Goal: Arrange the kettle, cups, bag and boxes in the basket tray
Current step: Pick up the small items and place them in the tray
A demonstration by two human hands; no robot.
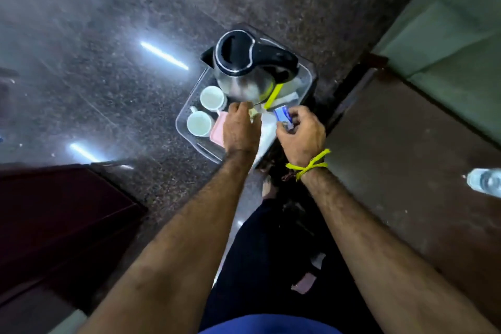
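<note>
The tray [181, 127], clear plastic, sits on a speckled floor [108, 35], directly below both hands. The left hand [240, 130] reaches into the tray's middle, fingers curled around a small pale item that is too blurred to identify; its grip state cannot be told. The right hand [301, 135] hovers over the tray's right side, fingers pinched closed on a small blue box [282, 114]. Contents, counted: one kettle [244, 68], steel with black lid and handle, upright at the far end; two white cups [212, 97], side by side on the left, upright and open; one pink box [218, 130], lying flat just right of the nearer cup and partly under the left hand; one white bag [267, 127], between the hands. A yellow-green strip [273, 96] leans beside the kettle. The right wrist carries a yellow thread [311, 164]. A brown ledge [406, 144] at right carries a bottle [485, 180]. The left hand blocks the view of the tray's centre.
</note>
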